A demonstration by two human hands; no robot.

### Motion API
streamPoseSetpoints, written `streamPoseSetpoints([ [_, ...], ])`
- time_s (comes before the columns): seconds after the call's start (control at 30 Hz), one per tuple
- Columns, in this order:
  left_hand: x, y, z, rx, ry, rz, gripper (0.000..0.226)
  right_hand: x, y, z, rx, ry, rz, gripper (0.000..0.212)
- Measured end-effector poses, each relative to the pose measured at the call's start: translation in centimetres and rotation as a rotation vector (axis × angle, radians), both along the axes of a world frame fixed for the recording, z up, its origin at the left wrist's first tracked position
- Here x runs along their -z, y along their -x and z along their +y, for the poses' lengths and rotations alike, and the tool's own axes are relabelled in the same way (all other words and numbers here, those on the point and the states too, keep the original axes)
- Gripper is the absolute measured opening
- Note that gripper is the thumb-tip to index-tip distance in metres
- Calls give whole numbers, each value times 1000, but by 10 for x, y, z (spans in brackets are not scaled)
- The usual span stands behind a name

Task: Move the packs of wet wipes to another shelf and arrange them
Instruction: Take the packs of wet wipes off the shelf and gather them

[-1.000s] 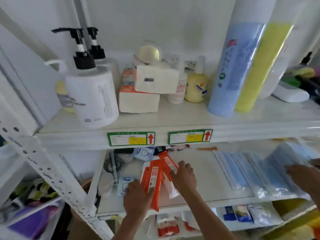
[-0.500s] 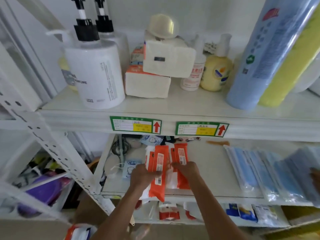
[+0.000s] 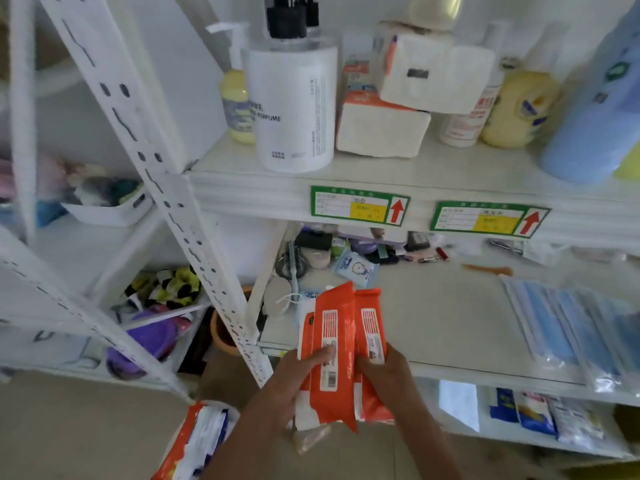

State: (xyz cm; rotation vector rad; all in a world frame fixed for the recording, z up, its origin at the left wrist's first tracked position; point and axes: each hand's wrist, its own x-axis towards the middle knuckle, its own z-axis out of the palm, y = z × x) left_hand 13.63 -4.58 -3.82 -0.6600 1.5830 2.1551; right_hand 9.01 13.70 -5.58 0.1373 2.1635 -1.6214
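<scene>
Packs of wet wipes, orange and white, are held upright at the front edge of the middle shelf: the left hand grips the nearer pack, the right hand the other. Judging by this, the lift-off step is in hand; next comes carrying them to another shelf. White racking crowded with toiletries surrounds them.

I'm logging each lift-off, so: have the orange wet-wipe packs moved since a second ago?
Yes. The orange wet-wipe packs, held by the left hand and right hand, came forward past the shelf's front edge.
</scene>
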Motion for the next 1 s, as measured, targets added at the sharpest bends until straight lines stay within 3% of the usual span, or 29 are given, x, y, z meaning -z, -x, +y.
streamPoseSetpoints([
  [0.13, 11, -21, -32, -31, -136, 14, 51, 9, -26, -36, -46, -125, -6, 45],
  [0.33, 22, -58, -100, 9, -114, 32, 61, -16, -83, -107, 72, -173, 12, 7],
  [0.47, 52, -108, -170, 57, -136, -37, 52, -1, -139, -173, 81, -171, -76, 9],
  [0.6, 99, -159, -242, 97, -132, -151, 53, 68, -186, -227, 171, -206, -225, 43],
  [0.73, 184, -191, -303, 55, -30, -319, 73, 163, -204, -274, 123, -222, -366, 55],
  [0.87, 268, -192, -349, -1, 97, -456, 54, 281, -200, -322, 172, -167, -451, 75],
  [1.0, 356, -172, -393, -89, 186, -412, 53, 341, -178, -376, 215, -117, -441, 57],
])
